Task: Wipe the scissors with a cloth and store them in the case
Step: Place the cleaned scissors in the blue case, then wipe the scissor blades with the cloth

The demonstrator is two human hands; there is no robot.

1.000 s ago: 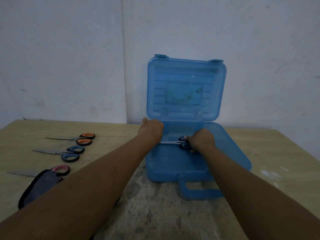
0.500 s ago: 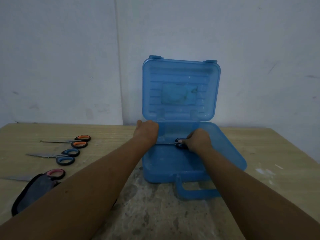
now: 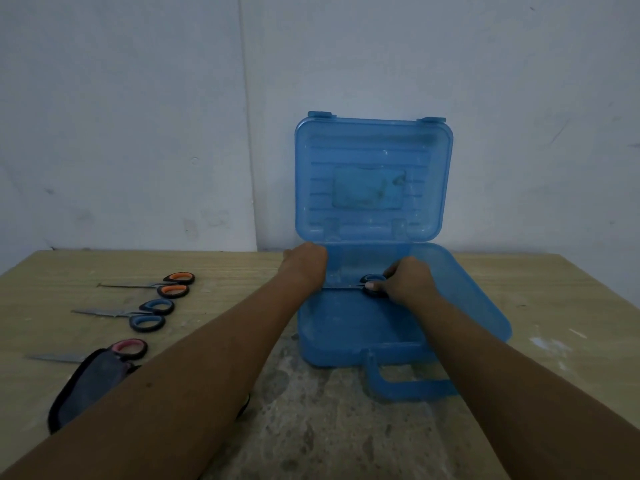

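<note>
A blue translucent case (image 3: 467,306) stands open on the table, its lid upright against the wall. My right hand (image 3: 405,280) grips the dark handles of a pair of scissors (image 3: 372,284) low inside the case's tray. Their blade points left toward my left hand (image 3: 306,263), which is at the tray's left rim by the blade tip; its fingers are hidden. Three more scissors lie at the left: orange-handled (image 3: 175,285), blue-handled (image 3: 149,315) and pink-handled (image 3: 128,348). A dark cloth (image 3: 90,382) partly covers the pink-handled pair.
The wooden table (image 3: 554,306) ends at a pale wall right behind the case. The case's handle (image 3: 408,386) sticks out toward me. A worn grey patch (image 3: 311,410) marks the table's near middle.
The scissors in my right hand have sunk a little lower into the tray. My left hand stays at the left rim. The view has shifted slightly.
</note>
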